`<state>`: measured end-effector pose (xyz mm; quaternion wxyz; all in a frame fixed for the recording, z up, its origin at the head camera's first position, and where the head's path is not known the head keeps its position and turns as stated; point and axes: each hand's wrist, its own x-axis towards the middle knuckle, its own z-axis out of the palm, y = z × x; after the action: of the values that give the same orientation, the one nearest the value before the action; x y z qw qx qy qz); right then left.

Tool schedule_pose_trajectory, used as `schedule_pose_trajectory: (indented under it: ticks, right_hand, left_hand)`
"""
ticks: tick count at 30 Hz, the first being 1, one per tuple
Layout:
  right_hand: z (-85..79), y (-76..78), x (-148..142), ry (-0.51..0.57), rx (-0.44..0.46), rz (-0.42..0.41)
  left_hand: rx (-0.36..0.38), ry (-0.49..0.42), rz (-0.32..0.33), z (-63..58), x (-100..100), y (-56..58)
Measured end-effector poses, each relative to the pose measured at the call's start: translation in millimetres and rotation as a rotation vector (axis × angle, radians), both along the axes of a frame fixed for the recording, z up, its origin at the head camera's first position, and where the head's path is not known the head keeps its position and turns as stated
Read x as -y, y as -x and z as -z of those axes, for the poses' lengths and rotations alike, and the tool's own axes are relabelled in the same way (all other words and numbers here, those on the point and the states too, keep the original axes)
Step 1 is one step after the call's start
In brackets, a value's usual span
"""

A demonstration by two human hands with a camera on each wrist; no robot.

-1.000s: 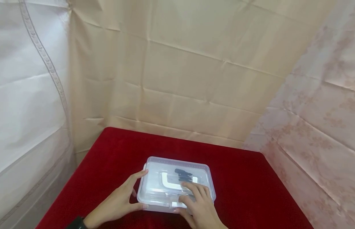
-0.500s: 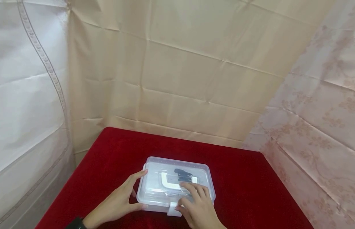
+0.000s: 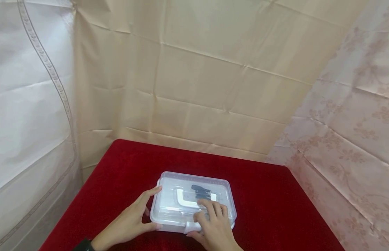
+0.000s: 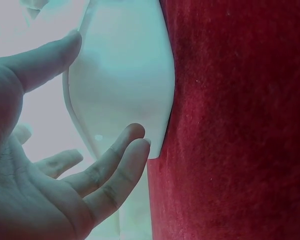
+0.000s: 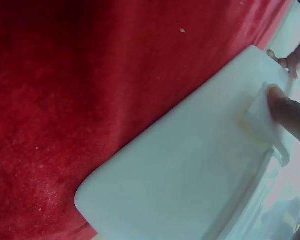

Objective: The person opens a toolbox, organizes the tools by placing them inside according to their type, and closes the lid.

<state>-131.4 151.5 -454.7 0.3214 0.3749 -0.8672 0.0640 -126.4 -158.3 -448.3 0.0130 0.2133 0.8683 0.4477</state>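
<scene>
A clear-lidded, whitish plastic storage box (image 3: 169,195) with a white carry handle (image 3: 181,198) lies on the red cloth. Dark, elongated items (image 3: 201,191) show through its lid, their kind unclear. My left hand (image 3: 129,218) spans the box's left end, fingers and thumb spread and touching its edge. In the left wrist view, the thumb rests at the rim. At the front side, my right hand (image 3: 214,225) holds the white latch (image 3: 192,227) with thumb and index finger. The right wrist view shows the thumb against the latch (image 5: 262,112), which stands tilted from the wall.
Red cloth (image 3: 260,195) covers the table around the box. A beige curtain (image 3: 194,87) hangs behind the table, with a white curtain (image 3: 28,104) at left and a floral one (image 3: 348,122) at right.
The latch has swung outward and down, then tilted partly back under my right thumb. My right hand has shifted slightly; my left hand and the box have stayed in place.
</scene>
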Motion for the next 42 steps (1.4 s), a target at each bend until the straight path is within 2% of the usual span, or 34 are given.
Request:
schedule_pose_trajectory:
  ticks: [7,10,14,17,19,20,24,27,30,33,38,42]
  right_hand:
    - [10.2,-0.2,1.7,-0.052,-0.069,0.021]
    - [10.0,-1.2,-0.6,-0.05,-0.055,0.02]
    - [5.2,-2.5,-11.7,0.01,0.001,0.013]
    - [1.6,0.9,-28.1,0.124,0.048,0.045]
    - [0.3,4.9,-41.0,0.225,0.123,0.084]
    - [0.6,7.2,-47.3,0.289,0.19,0.098]
    - [5.2,11.8,-66.5,0.559,0.627,0.182]
    - [11.1,13.3,-72.3,0.751,0.965,0.169]
    - [16.4,14.8,-74.4,0.862,1.14,0.091]
    - [18.5,14.9,-74.9,0.906,1.179,0.039]
    - [17.7,14.3,-75.7,0.939,1.198,0.012]
    - [18.8,13.5,-75.3,0.926,1.184,0.004]
  left_hand:
    - [-0.001,-0.001,-0.005,-0.2,-2.9,1.3]
    - [-0.003,-0.003,-0.002,-0.2,-4.8,2.0]
    - [0.0,-0.021,0.011,1.4,-6.0,3.8]
    - [0.039,-0.058,0.009,4.3,-5.1,6.4]
    - [0.075,-0.081,-0.001,6.7,-3.7,7.9]
    - [0.093,-0.092,-0.002,8.2,-3.0,8.3]
    - [0.142,-0.095,0.019,12.3,-1.4,7.8]
    - [0.144,-0.077,0.045,13.1,-2.5,7.5]
    - [0.13,-0.054,0.061,12.8,-4.0,7.8]
    - [0.106,-0.027,0.059,11.8,-5.2,8.1]
    - [0.065,-0.011,0.043,10.7,-6.9,9.0]
    - [0.045,-0.024,0.048,11.1,-6.7,8.7]
